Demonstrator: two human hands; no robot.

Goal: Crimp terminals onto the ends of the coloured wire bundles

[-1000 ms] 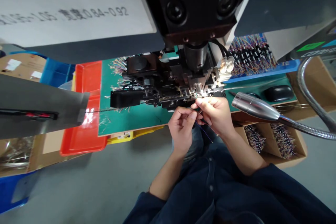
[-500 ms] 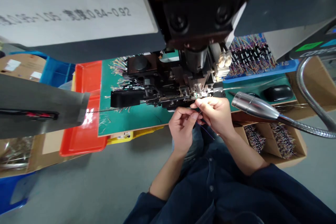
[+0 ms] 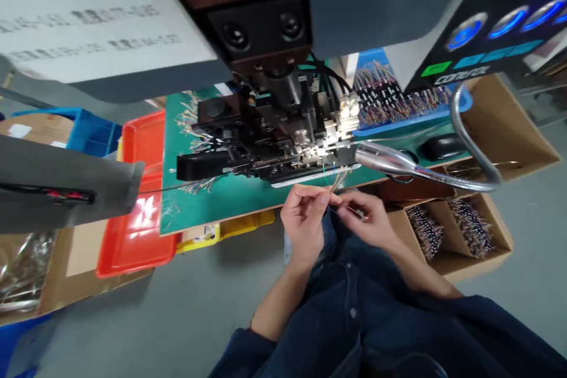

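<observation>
Thin coloured wires [image 3: 340,178] fan up from the fingertips of my left hand [image 3: 305,217], whose thumb and forefinger pinch them. Close beside it, my right hand [image 3: 368,216] has its fingers curled around the lower part of the same wires, which it mostly hides. Both hands are in front of the table's near edge, below the brightly lit working point of a black press machine [image 3: 315,152]. A few wire ends point up toward that point; whether any touch it is too small to tell.
A lamp head [image 3: 383,156] on a bendy metal neck stands right of the press. Wire bundles lie in a blue tray [image 3: 411,121] behind it and in a cardboard box [image 3: 478,266] below right. Red trays [image 3: 133,248] sit left on the green tabletop [image 3: 212,207].
My right hand has come down and away from the press, its fingers lower on the wires. The wires now show above my left hand. The camera view has shifted, showing more control buttons.
</observation>
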